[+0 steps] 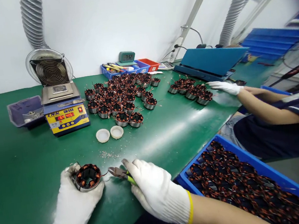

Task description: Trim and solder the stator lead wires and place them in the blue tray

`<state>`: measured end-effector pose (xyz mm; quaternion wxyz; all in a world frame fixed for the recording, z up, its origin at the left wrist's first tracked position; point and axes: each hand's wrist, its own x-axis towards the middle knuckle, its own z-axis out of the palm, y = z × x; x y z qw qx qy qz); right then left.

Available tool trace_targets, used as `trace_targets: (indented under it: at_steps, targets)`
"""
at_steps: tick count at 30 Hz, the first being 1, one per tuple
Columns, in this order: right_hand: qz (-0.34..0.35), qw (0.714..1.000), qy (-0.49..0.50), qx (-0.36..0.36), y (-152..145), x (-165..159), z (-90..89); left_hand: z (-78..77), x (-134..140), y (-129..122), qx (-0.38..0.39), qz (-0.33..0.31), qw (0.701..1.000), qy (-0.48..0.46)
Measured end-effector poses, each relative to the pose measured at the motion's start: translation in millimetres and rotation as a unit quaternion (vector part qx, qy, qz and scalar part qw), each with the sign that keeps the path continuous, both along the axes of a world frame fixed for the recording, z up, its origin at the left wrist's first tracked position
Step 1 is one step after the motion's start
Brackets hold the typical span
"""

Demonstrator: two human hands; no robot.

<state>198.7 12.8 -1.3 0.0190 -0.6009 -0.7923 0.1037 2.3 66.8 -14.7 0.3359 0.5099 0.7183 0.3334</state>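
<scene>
My left hand (74, 202), in a white glove, grips a motor stator (89, 175), a steel ring with copper windings and a black inner core. A short wire lead sticks out from the stator's right side. In my gloved right hand (158, 188) is a pair of diagonal cutters (119, 173) with a green handle. Their jaws point left and sit at the end of that lead; whether they touch it I cannot tell. Wire clippings (108, 155) lie scattered on the green table just beyond.
Many stators (120, 97) cluster behind two white lids (110, 134). A yellow-blue soldering pot (66, 115) stands left, beside a grey bin (26, 111). A blue crate (219, 143) of stators is at right. A co-worker's gloved hand (225, 87) touches another stator group (190, 90).
</scene>
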Motion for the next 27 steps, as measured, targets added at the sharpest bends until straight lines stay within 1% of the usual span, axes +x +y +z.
trace_targets:
  at_steps: [5,8,12,15,17,19,20,22,25,27]
  targets:
    - [0.002,1.0,-0.024,0.014,-1,1,-4.3,-9.0,-5,-2,0.014,-0.017,1.0,0.013]
    - [-0.001,0.998,-0.055,0.003,-1,3,-4.6,-11.3,-7,-3,0.015,-0.026,0.999,0.033]
    - [-0.028,0.992,-0.117,-0.042,-2,4,3.4,-11.6,-2,-3,0.024,-0.046,0.996,0.078]
    - [-0.056,0.985,-0.16,-0.032,-4,3,8.4,-10.2,6,-3,0.034,-0.059,0.991,0.114]
    - [-0.075,0.983,-0.167,-0.027,-4,3,9.3,-8.4,10,-3,0.035,-0.061,0.988,0.136]
    - [-0.086,0.984,-0.152,-0.035,-4,4,8.7,-6.8,12,-3,0.036,-0.061,0.986,0.148]
    - [-0.095,0.984,-0.143,-0.039,-2,5,8.0,-6.5,12,-3,0.042,-0.062,0.987,0.141]
    - [-0.115,0.985,-0.127,-0.03,1,10,5.9,-7.2,10,-4,0.062,-0.063,0.993,0.082]
    - [-0.115,0.988,-0.102,0.033,9,18,2.6,-10.4,5,-3,0.067,-0.065,0.994,-0.048]
    - [-0.086,0.99,-0.065,0.096,13,21,2.4,-12.8,0,-3,0.048,-0.061,0.99,-0.12]
